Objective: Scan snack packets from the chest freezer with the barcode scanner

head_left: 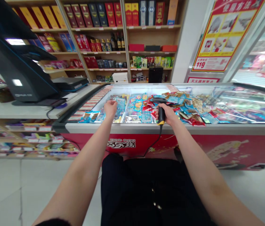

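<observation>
My right hand (167,113) is wrapped round the grip of a black and yellow barcode scanner (160,108), whose head points over the chest freezer (132,128). Its black cable hangs down the red freezer front. My left hand (110,108) reaches into the open left part of the freezer, fingers curled over blue ice-cream packets (120,105); whether it holds one I cannot tell. Packets in blue, red and brown fill the freezer's wire compartments.
A black checkout terminal (21,75) stands on the white counter (10,110) at left, with small goods on racks below. Wooden shelves of boxed goods and bottles (113,40) line the back wall. A poster (221,34) and a glass-door cooler stand at right.
</observation>
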The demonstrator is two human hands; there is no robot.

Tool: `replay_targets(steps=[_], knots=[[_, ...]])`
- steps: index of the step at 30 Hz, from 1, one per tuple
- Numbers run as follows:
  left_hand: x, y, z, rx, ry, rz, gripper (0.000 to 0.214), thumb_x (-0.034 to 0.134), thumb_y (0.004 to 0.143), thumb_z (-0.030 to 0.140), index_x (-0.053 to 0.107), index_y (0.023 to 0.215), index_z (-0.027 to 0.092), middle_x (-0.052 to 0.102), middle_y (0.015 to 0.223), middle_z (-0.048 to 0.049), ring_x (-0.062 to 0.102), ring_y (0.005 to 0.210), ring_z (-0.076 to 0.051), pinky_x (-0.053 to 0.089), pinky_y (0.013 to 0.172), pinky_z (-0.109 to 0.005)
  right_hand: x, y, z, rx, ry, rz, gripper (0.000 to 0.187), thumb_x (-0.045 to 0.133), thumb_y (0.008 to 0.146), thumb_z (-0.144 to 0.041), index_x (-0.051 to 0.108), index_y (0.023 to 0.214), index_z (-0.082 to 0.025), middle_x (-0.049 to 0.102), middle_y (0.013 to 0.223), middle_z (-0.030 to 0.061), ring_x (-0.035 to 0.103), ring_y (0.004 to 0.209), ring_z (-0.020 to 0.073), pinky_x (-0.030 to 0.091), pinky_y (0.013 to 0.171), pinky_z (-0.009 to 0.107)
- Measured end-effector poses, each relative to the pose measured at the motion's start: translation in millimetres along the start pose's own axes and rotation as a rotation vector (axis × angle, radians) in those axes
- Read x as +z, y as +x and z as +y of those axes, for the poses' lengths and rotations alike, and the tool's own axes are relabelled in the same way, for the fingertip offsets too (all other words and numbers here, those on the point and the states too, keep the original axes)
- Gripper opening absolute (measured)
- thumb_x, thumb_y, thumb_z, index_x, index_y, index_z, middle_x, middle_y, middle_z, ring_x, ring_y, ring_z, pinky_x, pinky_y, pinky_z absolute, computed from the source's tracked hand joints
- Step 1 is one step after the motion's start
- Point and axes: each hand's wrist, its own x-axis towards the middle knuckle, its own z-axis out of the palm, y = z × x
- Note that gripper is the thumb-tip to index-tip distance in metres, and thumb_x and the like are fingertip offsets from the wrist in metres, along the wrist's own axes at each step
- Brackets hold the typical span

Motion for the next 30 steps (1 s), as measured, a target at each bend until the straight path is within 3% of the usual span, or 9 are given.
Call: replay_targets(steps=[2, 4, 6, 8, 11, 16, 21, 24, 30], knots=[[-13.5, 7, 3, -0.005, 0.204, 0.027, 0.028, 0.060, 0.074, 0.020, 0.066, 0.101, 0.014, 0.072, 0.103, -0.0151, 0.066, 0.104, -0.032, 0.048, 0.098, -0.045, -9, 3, 2, -0.028, 0.037, 0.009, 0.014, 0.053, 0.092, -0.029, 0.053, 0.082, -0.019, 0.058, 0.054, 0.0004, 0.055, 0.043, 0.0147, 0.051, 0.044, 0.027], [-18.7, 1, 10, 0.102, 0.356, 0.058, 0.045, 0.064, 0.074, 0.021, 0.061, 0.118, 0.013, 0.066, 0.123, -0.0205, 0.057, 0.124, -0.038, 0.038, 0.110, -0.052, -16, 5, 6, -0.064, 0.066, -0.035, 0.016, 0.055, 0.092, -0.032, 0.052, 0.083, -0.020, 0.058, 0.054, 0.0000, 0.054, 0.043, 0.0146, 0.050, 0.043, 0.027], [-13.1, -19, 22, 0.259, 0.406, -0.037, 0.054, 0.066, 0.076, 0.025, 0.058, 0.128, 0.014, 0.060, 0.133, -0.0207, 0.050, 0.132, -0.038, 0.034, 0.114, -0.053, -22, 5, 10, -0.074, 0.064, -0.060, 0.018, 0.059, 0.091, -0.035, 0.050, 0.084, -0.021, 0.057, 0.054, -0.0013, 0.054, 0.042, 0.0140, 0.049, 0.042, 0.026], [2.6, -49, 37, 0.425, 0.413, -0.289, 0.058, 0.068, 0.078, 0.034, 0.058, 0.133, 0.017, 0.058, 0.139, -0.0186, 0.048, 0.135, -0.035, 0.033, 0.117, -0.049, -28, 4, 13, -0.085, 0.032, -0.028, 0.020, 0.062, 0.090, -0.035, 0.049, 0.085, -0.021, 0.057, 0.053, -0.0024, 0.053, 0.041, 0.0134, 0.049, 0.042, 0.025], [36.7, -99, 58, 0.615, 0.434, -0.598, 0.075, 0.072, 0.076, 0.056, 0.052, 0.143, 0.031, 0.040, 0.158, -0.0120, 0.033, 0.147, -0.037, 0.026, 0.120, -0.053, -41, 2, 15, -0.107, -0.039, -0.013, 0.024, 0.068, 0.087, -0.039, 0.051, 0.089, -0.021, 0.060, 0.054, -0.0026, 0.053, 0.039, 0.0133, 0.049, 0.041, 0.025], [92.6, -145, 78, 0.536, 0.461, -0.739, 0.091, 0.064, 0.072, 0.075, 0.039, 0.153, 0.042, 0.024, 0.167, -0.0089, 0.012, 0.153, -0.046, 0.016, 0.116, -0.072, -67, 1, 12, -0.150, -0.134, 0.005, 0.033, 0.075, 0.081, -0.045, 0.054, 0.079, -0.020, 0.061, 0.053, -0.0003, 0.055, 0.040, 0.0122, 0.045, 0.039, 0.021], [128.2, -140, 84, 0.501, 0.483, -0.696, 0.091, 0.060, 0.072, 0.080, 0.044, 0.150, 0.037, 0.021, 0.168, -0.0111, 0.008, 0.153, -0.048, 0.013, 0.114, -0.076, -76, 14, 8, -0.148, -0.168, -0.080, 0.032, 0.077, 0.076, -0.043, 0.057, 0.075, -0.018, 0.060, 0.052, 0.0003, 0.053, 0.040, 0.0101, 0.041, 0.040, 0.019], [143.7, -122, 83, 0.485, 0.498, -0.684, 0.087, 0.058, 0.072, 0.082, 0.051, 0.144, 0.035, 0.022, 0.167, -0.0114, 0.009, 0.153, -0.048, 0.014, 0.114, -0.075, -78, 34, 5, -0.190, -0.176, -0.117, 0.032, 0.077, 0.074, -0.041, 0.055, 0.071, -0.018, 0.058, 0.051, -0.0005, 0.050, 0.039, 0.0095, 0.040, 0.041, 0.020], [170.9, -83, 80, 0.525, 0.492, -0.708, 0.089, 0.060, 0.071, 0.082, 0.053, 0.143, 0.031, 0.029, 0.165, -0.0121, 0.015, 0.153, -0.045, 0.016, 0.119, -0.067, -77, 69, -6, -0.156, -0.149, -0.164, 0.021, 0.073, 0.078, -0.034, 0.061, 0.083, -0.016, 0.059, 0.050, -0.0005, 0.049, 0.038, 0.0102, 0.043, 0.043, 0.021]])
